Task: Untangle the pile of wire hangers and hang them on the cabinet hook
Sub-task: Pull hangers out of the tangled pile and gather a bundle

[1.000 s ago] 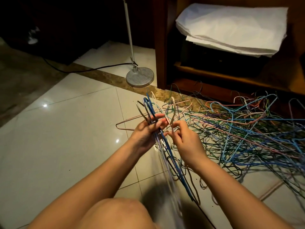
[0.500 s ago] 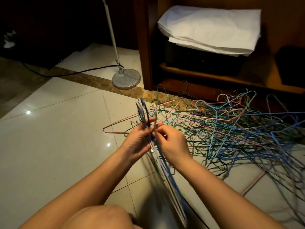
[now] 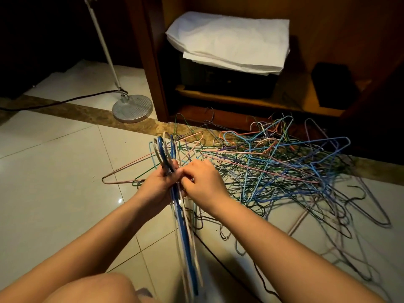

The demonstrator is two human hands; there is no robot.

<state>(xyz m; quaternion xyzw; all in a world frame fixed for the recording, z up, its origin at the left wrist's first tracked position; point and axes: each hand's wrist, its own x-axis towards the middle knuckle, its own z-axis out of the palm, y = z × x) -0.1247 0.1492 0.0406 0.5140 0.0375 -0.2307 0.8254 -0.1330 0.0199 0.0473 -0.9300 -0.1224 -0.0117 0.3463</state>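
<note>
My left hand (image 3: 157, 184) grips a bundle of several wire hangers (image 3: 183, 224) by their necks, hooks pointing up and away, bodies hanging down toward my lap. Blue, white and grey wires show in it. My right hand (image 3: 203, 182) presses against the same bundle from the right, fingers closed at the necks just beside my left thumb. A large tangled pile of coloured wire hangers (image 3: 284, 169) lies on the tiled floor to the right, in front of the wooden cabinet (image 3: 153, 62). No cabinet hook is in view.
A lamp stand with a round metal base (image 3: 132, 108) and a black cord (image 3: 65, 101) stands at the back left. A folded white cloth (image 3: 229, 40) lies on a dark box inside the cabinet. My bare knee (image 3: 94, 289) is at the bottom.
My hands have come closer together on the bundle, and my right hand now touches it at the necks. The view has shifted left, so the pile and cabinet appear further right.
</note>
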